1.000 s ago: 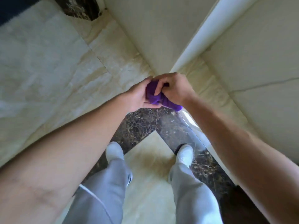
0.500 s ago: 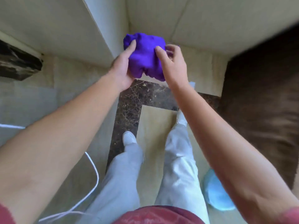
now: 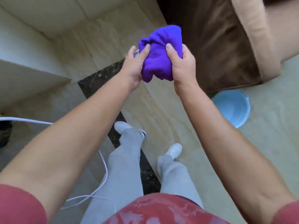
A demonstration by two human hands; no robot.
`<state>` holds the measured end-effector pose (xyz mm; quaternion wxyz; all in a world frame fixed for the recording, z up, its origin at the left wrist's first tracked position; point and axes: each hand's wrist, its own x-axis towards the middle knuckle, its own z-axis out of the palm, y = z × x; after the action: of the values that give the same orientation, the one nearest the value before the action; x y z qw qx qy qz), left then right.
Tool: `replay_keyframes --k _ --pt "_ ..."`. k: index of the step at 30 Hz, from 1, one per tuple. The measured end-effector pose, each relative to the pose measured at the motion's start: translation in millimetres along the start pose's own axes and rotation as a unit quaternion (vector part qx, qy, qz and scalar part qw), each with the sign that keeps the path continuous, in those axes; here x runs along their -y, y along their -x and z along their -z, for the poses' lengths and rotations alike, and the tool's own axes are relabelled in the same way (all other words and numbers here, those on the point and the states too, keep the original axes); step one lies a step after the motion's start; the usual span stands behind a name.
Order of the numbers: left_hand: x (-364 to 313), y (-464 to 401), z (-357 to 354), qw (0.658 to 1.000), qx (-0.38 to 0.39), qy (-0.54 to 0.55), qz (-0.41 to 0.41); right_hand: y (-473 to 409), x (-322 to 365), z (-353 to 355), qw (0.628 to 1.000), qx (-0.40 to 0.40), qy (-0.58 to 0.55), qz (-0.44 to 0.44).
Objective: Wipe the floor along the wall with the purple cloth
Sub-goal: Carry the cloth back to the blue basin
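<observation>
The purple cloth [image 3: 159, 57] is bunched into a thick wad, held up in the air in front of me, well above the floor. My left hand [image 3: 135, 67] grips its left side with the thumb pressed on top. My right hand [image 3: 182, 63] grips its right side the same way. Below lies the cream tiled floor [image 3: 161, 113] with a dark marble strip [image 3: 95, 80] running along it. The pale wall [image 3: 32, 42] stands at the left and upper left.
A light blue bucket [image 3: 233, 107] stands on the floor at the right. A brown and tan piece of furniture [image 3: 234, 38] fills the upper right. A white cable [image 3: 103, 172] loops over the floor at the lower left. My legs and white shoes are below.
The view has swung right, away from the wall corner; the bucket and brown furniture are now in sight. Both hands kept hold of the cloth, which went from a tight ball to a larger wad.
</observation>
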<state>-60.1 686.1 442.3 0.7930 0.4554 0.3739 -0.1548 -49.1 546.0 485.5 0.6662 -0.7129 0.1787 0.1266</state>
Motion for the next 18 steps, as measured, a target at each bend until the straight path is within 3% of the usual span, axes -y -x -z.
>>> replay_keyframes --k 2,4,8,12,18 --pt "37.9 8.7 -41.9 0.994 -0.048 -0.093 -0.023 9.5 -15.6 57.3 0.998 -0.044 -0.052 -0.008" --pt "70.5 15.8 -69.8 0.991 -0.050 -0.123 -0.036 20.4 -28.2 99.5 0.993 -0.078 -0.084 -0.018" --pt "138.7 46.1 -164.8 0.977 0.012 -0.214 -0.015 40.2 -54.2 210.1 0.984 -0.127 -0.118 -0.041" --pt "200.7 56.1 -252.8 0.969 0.145 -0.176 0.096 51.8 -74.8 315.2 0.973 -0.173 -0.134 -0.075" --pt "274.6 43.6 -343.7 0.935 0.175 -0.286 0.119 44.4 -121.9 450.7 0.952 -0.261 -0.089 -0.137"
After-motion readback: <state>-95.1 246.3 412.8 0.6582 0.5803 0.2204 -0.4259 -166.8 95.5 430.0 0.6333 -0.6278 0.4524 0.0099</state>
